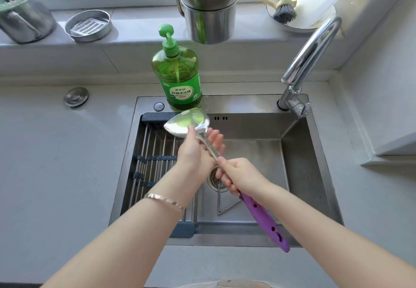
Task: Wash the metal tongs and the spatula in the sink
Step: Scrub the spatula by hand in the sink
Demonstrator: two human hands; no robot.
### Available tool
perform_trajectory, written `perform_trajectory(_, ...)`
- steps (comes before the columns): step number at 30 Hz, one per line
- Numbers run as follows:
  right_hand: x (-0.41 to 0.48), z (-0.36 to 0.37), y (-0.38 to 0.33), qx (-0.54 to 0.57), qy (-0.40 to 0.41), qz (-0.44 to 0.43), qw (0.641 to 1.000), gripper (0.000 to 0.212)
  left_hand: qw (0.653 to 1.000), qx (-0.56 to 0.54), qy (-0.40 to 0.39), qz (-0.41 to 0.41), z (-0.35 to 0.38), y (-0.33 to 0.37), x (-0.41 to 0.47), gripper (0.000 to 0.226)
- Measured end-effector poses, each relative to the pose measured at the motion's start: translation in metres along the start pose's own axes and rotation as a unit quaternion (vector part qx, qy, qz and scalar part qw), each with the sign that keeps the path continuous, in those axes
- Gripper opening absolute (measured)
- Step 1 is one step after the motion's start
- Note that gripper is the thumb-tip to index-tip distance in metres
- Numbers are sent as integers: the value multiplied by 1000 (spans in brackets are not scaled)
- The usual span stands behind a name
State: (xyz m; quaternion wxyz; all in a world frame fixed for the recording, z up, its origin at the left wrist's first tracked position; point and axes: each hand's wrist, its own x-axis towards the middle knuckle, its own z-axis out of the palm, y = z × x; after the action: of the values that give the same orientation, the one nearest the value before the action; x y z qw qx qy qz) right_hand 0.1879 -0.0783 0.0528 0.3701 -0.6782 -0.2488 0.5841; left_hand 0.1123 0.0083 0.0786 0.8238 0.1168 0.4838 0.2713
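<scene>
Grey tabletop (56, 152) all round the stainless steel sink (299, 175). Roll-up steel drying rack w/ dark end bars (153, 152) laid across left part of basin. Chrome gooseneck faucet (310, 51) at rear right; no stream visible, so can't tell if water is on. Green pump bottle of dish soap (180, 78) on rear sink ledge, just behind the spatula blade.

Steel spatula w/ purple handle (186, 122) held over basin, blade up toward the rear, handle down toward near rim. Right hand (240, 177) grip: closed round the shaft where metal meets purple. Left hand (193, 152) grip: thumb and fingers wrapped round the neck just under the blade. Looks like bare-hand rubbing; no sponge or cloth seen.

Progress, est.: spatula wash underway, prob mid-step. No suds visible on blade, so soap stage unclear. Rinse + set-down left to do. Tongs: no sure sighting. Thin bent metal wire piece (218, 200) on basin floor beside round drain strainer (213, 178) could be them, can't confirm; if so, washed or not is unknown.

Hidden/unclear: faucet outlet hard to make out. Right fingertips tucked under shaft. Strainer partly behind both hands. One end of wire piece behind purple handle. Thin gold-tone bracelet (164, 201) on left wrist.
</scene>
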Motion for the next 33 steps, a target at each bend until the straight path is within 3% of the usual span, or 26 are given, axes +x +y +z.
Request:
perform_trajectory(3,-4,-4,3,-84,-28,-45,995,34,994,-77,67,43,-2,13,13,55)
perform_trajectory(6,-9,-13,6,-100,-21,-40,994,32,986,-114,107,62,-4,20,15,53)
perform_trajectory(11,-3,-11,-5,-190,-46,-13,981,44,983,-78,139,88,-1,1,10,48)
perform_trajectory(14,3,-7,-3,-185,-41,2,982,54,983,-40,150,97,2,-2,5,46)
perform_trajectory(17,-1,-8,1,-133,-57,-33,989,40,974,-57,189,107,-2,11,4,44)
perform_trajectory(19,-6,-14,8,-166,-37,-93,981,36,963,-91,230,106,-9,25,6,44)
perform_trajectory(20,-9,-18,15,-241,-10,-141,960,38,957,-113,247,104,-14,32,8,45)
perform_trajectory(21,-12,-22,21,-354,42,-184,916,45,951,-136,256,104,-19,39,10,46)
perform_trajectory(23,-14,-30,37,-539,153,-242,792,68,947,-170,250,107,-27,47,13,49)
perform_trajectory(24,-15,-29,39,-584,196,-262,743,73,947,-178,243,111,-28,47,13,50)
perform_trajectory(25,-14,-26,39,-598,214,-268,724,72,947,-178,241,118,-27,45,12,49)
perform_trajectory(26,-13,-22,34,-593,197,-249,740,66,947,-174,236,128,-26,42,11,49)
perform_trajectory(29,-7,-23,8,-404,19,-31,914,63,957,-167,181,154,-20,34,6,49)
perform_trajectory(30,-3,-27,1,-304,-44,44,950,66,960,-169,165,153,-20,35,4,48)
perform_trajectory(31,-1,-33,-5,-200,-117,116,966,66,962,-169,157,148,-19,36,3,48)
perform_trajectory(33,2,-41,-8,-18,-215,202,955,63,965,-162,157,134,-19,39,3,47)
